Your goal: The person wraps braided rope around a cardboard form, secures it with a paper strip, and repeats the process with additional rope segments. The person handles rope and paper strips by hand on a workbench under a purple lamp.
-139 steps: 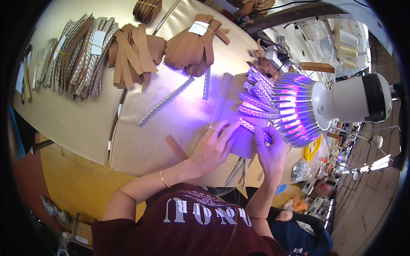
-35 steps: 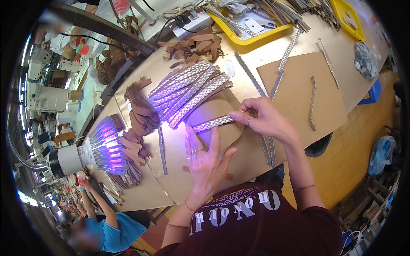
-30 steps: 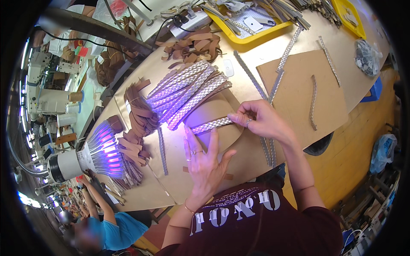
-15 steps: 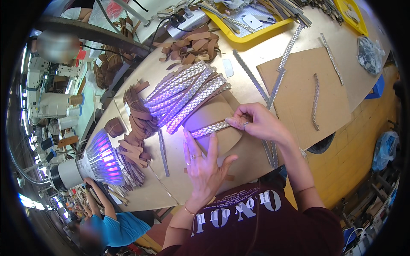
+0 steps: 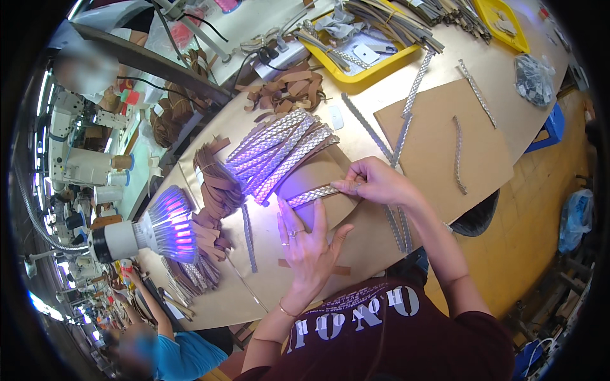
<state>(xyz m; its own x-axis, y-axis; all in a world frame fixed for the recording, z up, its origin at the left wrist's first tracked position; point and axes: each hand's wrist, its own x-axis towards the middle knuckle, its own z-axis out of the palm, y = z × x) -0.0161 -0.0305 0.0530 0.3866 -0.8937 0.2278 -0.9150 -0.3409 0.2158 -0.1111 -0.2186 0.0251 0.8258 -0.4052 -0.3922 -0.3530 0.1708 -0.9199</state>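
Observation:
A short silvery braided strap (image 5: 308, 195) lies across a smooth brown piece (image 5: 302, 170) on the table. My right hand (image 5: 375, 181) pinches its right end between thumb and fingers. With fingers spread, my left hand (image 5: 308, 251) rests flat just below, its fingertips touching the strap's left part and the brown piece. Just beyond, a pile of similar braided straps (image 5: 279, 152) partly covers the brown piece, lit purple at its left end. A narrow brown strip (image 5: 340, 270) lies by my left thumb, partly hidden under that hand.
A lamp (image 5: 166, 228) glows at the left beside brown strip bundles (image 5: 213, 174). A cardboard sheet (image 5: 426, 136) with loose braids lies right. Behind are brown scraps (image 5: 292, 92) and a yellow tray (image 5: 359, 77). Another person in a blue shirt (image 5: 190, 355) is at lower left.
The whole view has shifted a little, so the lamp and pile appear further right. Both hands keep nearly the same hold and place on the strap.

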